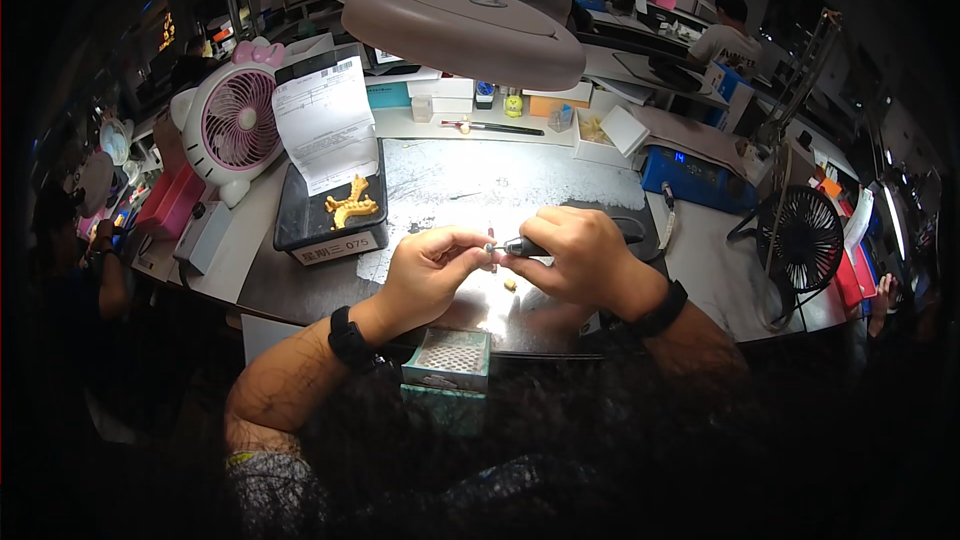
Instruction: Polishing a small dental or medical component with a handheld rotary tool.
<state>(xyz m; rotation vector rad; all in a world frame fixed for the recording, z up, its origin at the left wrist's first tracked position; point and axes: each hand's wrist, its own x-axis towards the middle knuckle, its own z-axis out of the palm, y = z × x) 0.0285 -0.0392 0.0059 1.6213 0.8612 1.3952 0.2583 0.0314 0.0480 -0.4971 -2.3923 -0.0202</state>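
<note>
My left hand (pixel 432 278) is closed in a pinch over the bench, holding a tiny piece (pixel 489 249) between thumb and forefinger; its exact kind is too small to make out. From the other side, my right hand (pixel 585 255) grips a black rotary handpiece (pixel 524 247), its tip pointing left and meeting the piece at my left fingertips. Just below the hands a small yellowish lump (pixel 510 285) lies on the bench. Left of them stands a black tray (pixel 330 241) with golden-yellow dental models (pixel 352 208) in it and a printed sheet (pixel 325 120) propped at its back.
A large lamp head (pixel 465 28) hangs over the bench. A pink and white fan (pixel 240 120) is on the left, a black fan (pixel 803 240) on the right. A blue device (pixel 697 178) and white box (pixel 602 140) sit back right. A perforated vent box (pixel 448 355) is at the front edge.
</note>
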